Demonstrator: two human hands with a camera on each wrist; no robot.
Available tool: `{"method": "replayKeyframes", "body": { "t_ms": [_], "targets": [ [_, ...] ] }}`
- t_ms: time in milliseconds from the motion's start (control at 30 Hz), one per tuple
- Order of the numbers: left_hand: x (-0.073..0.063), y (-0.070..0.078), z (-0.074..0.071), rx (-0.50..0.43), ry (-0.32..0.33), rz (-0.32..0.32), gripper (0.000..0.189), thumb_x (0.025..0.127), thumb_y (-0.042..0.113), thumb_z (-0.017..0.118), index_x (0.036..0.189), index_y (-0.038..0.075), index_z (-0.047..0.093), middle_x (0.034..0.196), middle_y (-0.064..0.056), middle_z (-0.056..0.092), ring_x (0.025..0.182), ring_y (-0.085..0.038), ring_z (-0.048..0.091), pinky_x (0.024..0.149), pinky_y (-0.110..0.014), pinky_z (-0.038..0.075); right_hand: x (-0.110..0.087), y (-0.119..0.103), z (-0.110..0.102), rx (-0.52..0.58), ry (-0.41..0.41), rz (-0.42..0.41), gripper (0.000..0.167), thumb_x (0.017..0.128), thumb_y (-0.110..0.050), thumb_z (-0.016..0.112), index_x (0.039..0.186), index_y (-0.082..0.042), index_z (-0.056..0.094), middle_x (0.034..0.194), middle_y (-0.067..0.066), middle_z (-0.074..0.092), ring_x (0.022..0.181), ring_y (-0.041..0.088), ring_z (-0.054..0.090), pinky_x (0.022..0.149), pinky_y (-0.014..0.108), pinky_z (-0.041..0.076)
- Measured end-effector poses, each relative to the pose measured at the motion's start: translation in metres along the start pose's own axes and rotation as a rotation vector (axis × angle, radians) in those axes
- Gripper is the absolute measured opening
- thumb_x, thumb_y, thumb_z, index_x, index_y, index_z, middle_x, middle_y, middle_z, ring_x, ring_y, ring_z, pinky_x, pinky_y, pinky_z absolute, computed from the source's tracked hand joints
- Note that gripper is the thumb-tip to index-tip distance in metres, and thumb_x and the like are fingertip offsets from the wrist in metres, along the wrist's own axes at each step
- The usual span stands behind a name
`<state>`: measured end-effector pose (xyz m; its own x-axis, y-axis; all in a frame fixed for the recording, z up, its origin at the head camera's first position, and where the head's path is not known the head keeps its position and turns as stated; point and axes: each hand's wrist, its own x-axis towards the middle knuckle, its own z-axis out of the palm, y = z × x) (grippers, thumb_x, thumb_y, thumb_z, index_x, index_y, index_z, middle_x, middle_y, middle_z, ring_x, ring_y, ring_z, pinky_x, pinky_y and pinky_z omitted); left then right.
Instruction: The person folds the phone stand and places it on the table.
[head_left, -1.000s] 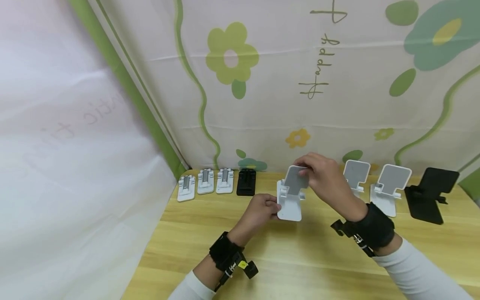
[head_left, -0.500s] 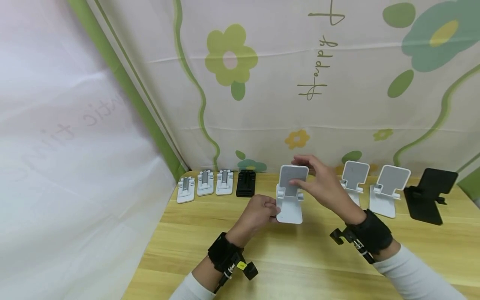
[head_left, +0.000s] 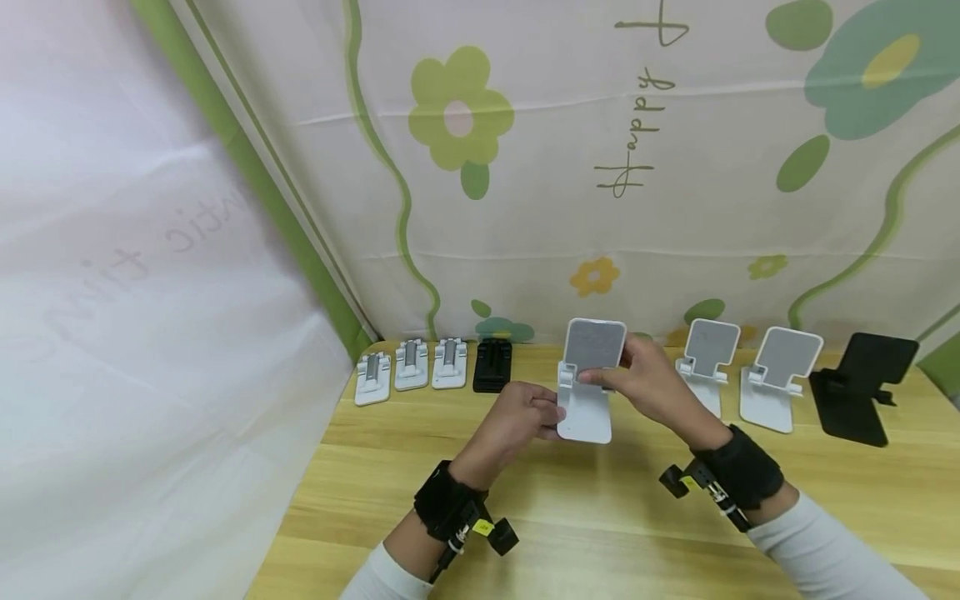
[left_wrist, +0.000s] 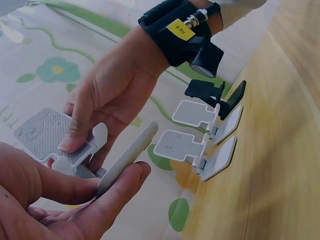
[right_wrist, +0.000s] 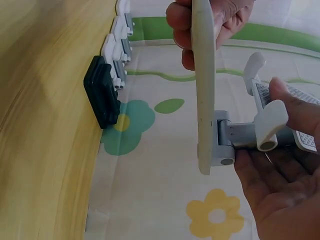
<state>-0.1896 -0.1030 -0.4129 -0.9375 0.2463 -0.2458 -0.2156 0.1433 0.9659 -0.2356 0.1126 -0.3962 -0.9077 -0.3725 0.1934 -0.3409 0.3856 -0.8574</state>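
A white folding phone stand (head_left: 587,417) with a grey padded back plate is held up over the table between both hands. My left hand (head_left: 525,412) pinches the left edge of its base, thumb on top and fingers beneath. The right hand (head_left: 647,379) grips the back plate from the right, its thumb across the grey pad (left_wrist: 45,132) and the fingers behind. In the right wrist view the base (right_wrist: 204,90) stands edge-on, and a grey hinge arm (right_wrist: 242,135) joins it to the back plate, which has two white hooks.
Along the back left of the wooden table (head_left: 420,500) lie several folded stands, white ones (head_left: 411,364) and a black one (head_left: 492,365). To the right, two white stands (head_left: 780,367) and a black one (head_left: 862,387) stand unfolded. A patterned curtain (head_left: 525,225) hangs behind.
The right hand has moved from the back plate's top corner down to its lower right side, thumb now across the pad. The plate has turned to face forward and stands higher. The left hand keeps its grip.
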Motion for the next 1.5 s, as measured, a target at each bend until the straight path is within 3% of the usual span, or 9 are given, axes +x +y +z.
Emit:
{"method": "replayKeyframes", "body": {
  "t_ms": [100,233,433,567,733,933,1100,1367,1500],
  "targets": [
    [-0.001,0.001,0.003,0.001,-0.011,-0.010,0.022,0.096,-0.001,0.063,0.114,-0.012,0.069,0.102,-0.018,0.074,0.084,-0.022,0.074,0.078,-0.036,0.064,0.000,0.002,0.001,-0.058,0.060,-0.002,0.049,0.090,-0.026,0.081,0.131,-0.007,0.064,0.117,0.014,0.073,0.107,0.030,0.070,0.085,0.036,0.058],
    [-0.002,0.003,0.007,-0.011,-0.028,-0.004,0.020,0.095,-0.001,0.063,0.111,-0.012,0.070,0.098,-0.016,0.073,0.081,-0.020,0.073,0.075,-0.034,0.064,0.000,0.004,0.003,-0.124,0.158,-0.030,0.040,0.088,-0.022,0.082,0.124,-0.009,0.069,0.111,0.012,0.076,0.101,0.027,0.071,0.079,0.028,0.056],
    [0.001,0.000,0.007,-0.001,-0.012,-0.004,0.019,0.096,0.000,0.063,0.110,-0.011,0.070,0.099,-0.016,0.073,0.082,-0.021,0.073,0.075,-0.034,0.064,-0.001,0.001,0.003,-0.138,0.185,-0.073,0.042,0.088,-0.019,0.082,0.127,-0.012,0.068,0.116,0.010,0.074,0.105,0.027,0.070,0.080,0.025,0.054],
    [0.004,-0.007,0.005,0.025,0.033,-0.016,0.021,0.096,-0.001,0.063,0.113,-0.013,0.069,0.101,-0.018,0.073,0.084,-0.022,0.074,0.079,-0.037,0.064,-0.003,-0.009,0.002,-0.222,0.263,-0.237,0.048,0.086,-0.008,0.082,0.130,-0.012,0.065,0.123,0.008,0.068,0.109,0.024,0.064,0.086,0.022,0.050],
    [0.006,-0.012,0.003,0.040,0.058,-0.004,0.023,0.097,-0.002,0.062,0.115,-0.014,0.068,0.105,-0.020,0.074,0.087,-0.024,0.076,0.078,-0.038,0.064,-0.002,-0.022,0.001,-0.394,0.341,-0.471,0.036,0.080,0.006,0.082,0.112,-0.008,0.073,0.108,0.006,0.067,0.101,0.021,0.061,0.083,0.022,0.049],
    [0.008,-0.010,0.002,0.029,0.060,0.018,0.023,0.097,-0.002,0.062,0.115,-0.014,0.068,0.107,-0.019,0.074,0.088,-0.024,0.075,0.079,-0.040,0.064,-0.002,-0.029,0.001,-0.479,0.373,-0.548,0.031,0.075,0.011,0.084,0.100,-0.007,0.076,0.094,0.005,0.067,0.089,0.019,0.061,0.075,0.020,0.045],
    [0.011,0.000,-0.002,0.003,0.057,0.003,0.025,0.098,0.003,0.062,0.118,-0.011,0.069,0.108,-0.017,0.073,0.088,-0.024,0.077,0.083,-0.039,0.064,-0.007,-0.026,0.008,-0.472,0.363,-0.648,0.029,0.073,0.013,0.084,0.091,-0.009,0.076,0.085,0.003,0.066,0.079,0.014,0.059,0.069,0.016,0.039],
    [0.009,0.017,-0.009,-0.075,0.062,0.034,0.026,0.100,0.005,0.060,0.122,-0.005,0.070,0.112,-0.016,0.075,0.094,-0.024,0.077,0.082,-0.031,0.063,-0.015,-0.017,0.032,-0.613,0.377,-0.850,0.032,0.065,0.013,0.088,0.091,-0.005,0.078,0.084,0.005,0.070,0.075,0.020,0.067,0.062,0.035,0.059],
    [0.007,0.019,-0.010,-0.081,0.074,0.050,0.024,0.100,0.005,0.060,0.118,-0.004,0.072,0.106,-0.015,0.077,0.093,-0.024,0.078,0.081,-0.032,0.063,-0.020,-0.008,0.044,-0.687,0.369,-0.902,0.029,0.068,0.006,0.088,0.094,-0.002,0.079,0.082,0.006,0.071,0.070,0.018,0.065,0.061,0.033,0.059]
  ]
}}
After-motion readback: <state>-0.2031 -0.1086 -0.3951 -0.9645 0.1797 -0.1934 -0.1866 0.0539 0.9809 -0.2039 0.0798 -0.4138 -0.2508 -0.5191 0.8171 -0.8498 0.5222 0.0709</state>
